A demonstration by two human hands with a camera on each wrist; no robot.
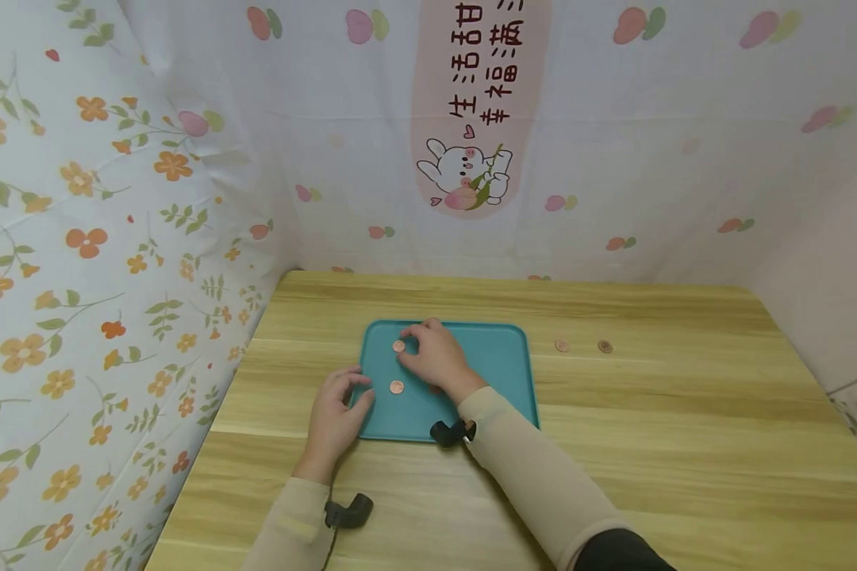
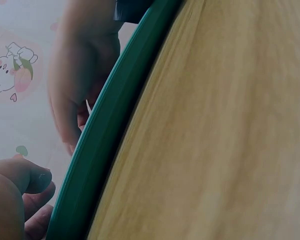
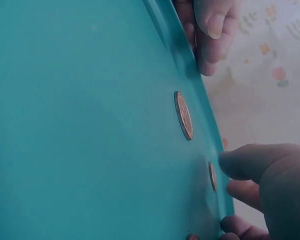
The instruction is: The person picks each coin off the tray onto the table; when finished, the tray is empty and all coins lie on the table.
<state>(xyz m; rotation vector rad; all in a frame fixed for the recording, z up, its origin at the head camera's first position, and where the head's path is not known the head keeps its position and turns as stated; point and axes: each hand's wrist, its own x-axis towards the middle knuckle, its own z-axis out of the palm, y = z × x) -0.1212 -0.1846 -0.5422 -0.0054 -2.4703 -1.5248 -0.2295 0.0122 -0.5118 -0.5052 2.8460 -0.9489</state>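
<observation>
Over the tray (image 1: 498, 361), the right hand (image 1: 439, 358), fingers parted, likely positions a coin (image 1: 398, 346); next needs precision. Left hand (image 1: 333, 419), loosely curved, at tray's left.

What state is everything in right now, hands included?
Tray: flat on the table
Left hand: relaxed, at the tray's left edge
Right hand: over the tray, fingers bent, apparently holding nothing
Far coin: flat, by the right hand
Near coin: flat on the tray
Third coin: mostly hidden
Pale coin: flat on the table
Dark coin: flat on the table
</observation>
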